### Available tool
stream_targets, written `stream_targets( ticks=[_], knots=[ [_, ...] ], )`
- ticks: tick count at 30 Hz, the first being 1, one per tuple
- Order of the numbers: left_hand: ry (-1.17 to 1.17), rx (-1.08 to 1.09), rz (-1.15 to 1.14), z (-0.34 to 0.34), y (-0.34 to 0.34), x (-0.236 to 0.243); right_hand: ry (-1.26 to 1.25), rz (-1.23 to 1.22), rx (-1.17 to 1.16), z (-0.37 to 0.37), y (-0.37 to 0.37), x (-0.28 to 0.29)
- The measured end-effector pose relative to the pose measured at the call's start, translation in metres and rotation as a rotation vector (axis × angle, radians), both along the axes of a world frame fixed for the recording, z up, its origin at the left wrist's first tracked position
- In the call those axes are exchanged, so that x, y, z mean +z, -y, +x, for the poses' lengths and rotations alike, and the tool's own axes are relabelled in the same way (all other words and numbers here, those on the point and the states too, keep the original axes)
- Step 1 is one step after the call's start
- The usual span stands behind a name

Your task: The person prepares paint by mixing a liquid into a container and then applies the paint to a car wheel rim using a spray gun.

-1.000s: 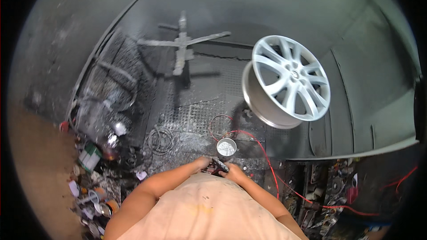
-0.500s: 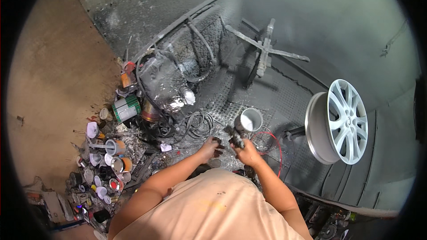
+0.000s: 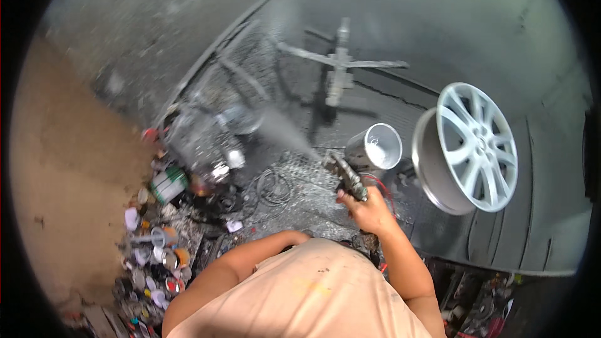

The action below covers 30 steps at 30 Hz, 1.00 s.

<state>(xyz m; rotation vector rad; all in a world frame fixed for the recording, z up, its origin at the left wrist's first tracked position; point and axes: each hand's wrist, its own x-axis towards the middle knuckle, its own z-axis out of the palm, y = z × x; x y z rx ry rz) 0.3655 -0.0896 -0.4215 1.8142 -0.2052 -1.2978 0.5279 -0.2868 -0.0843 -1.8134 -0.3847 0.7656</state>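
Note:
My right hand point(image 3: 370, 211) is wrapped round a dark spray gun point(image 3: 348, 176) in front of my body. A translucent paint cup point(image 3: 380, 148) sits on the gun, with pale liquid inside. Grey mist point(image 3: 285, 131) fans out from the nozzle toward the far left. My left arm point(image 3: 263, 251) bends in against my body, and the hand itself is hidden at my shirt. To the right of the gun, a silver alloy wheel point(image 3: 481, 147) stands upright with its spoked face turned partly toward me.
A cross-shaped metal stand point(image 3: 340, 62) stands at the back of the grey booth. On the left is a paint-crusted machine point(image 3: 200, 144), near a green-and-white can point(image 3: 169, 184) and several cups and tins. A coiled hose point(image 3: 272, 186) lies on the floor; a red hose point(image 3: 379, 183) runs beside my right hand.
My right hand has moved forward and right with the spray gun, which now gives off mist. My left hand has drawn back out of sight against my body. The view has shifted.

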Motion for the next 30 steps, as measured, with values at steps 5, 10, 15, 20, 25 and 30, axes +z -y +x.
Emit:
stream_targets(
  ticks=[5,10,15,20,25,30],
  knots=[
    [0.074,-0.125,-0.159,0.057,0.045,-0.044,0.020,0.015,-0.077,-0.006,0.113,0.052],
    [0.068,-0.185,0.059,0.154,0.144,0.081,-0.097,0.012,-0.382,-0.018,0.227,0.085],
    [0.159,0.022,-0.112,0.227,0.208,0.073,-0.116,0.123,-0.773,-0.031,0.309,0.129],
    [-0.147,0.170,-0.219,0.300,0.271,0.073,-0.035,0.142,-1.050,-0.037,0.348,0.168],
    [-0.609,0.296,-0.104,0.342,0.298,0.078,0.063,0.170,-1.265,-0.019,0.345,0.181],
    [-0.864,0.437,-0.084,0.369,0.320,0.066,0.080,0.020,-1.416,-0.007,0.341,0.174]
  ],
)
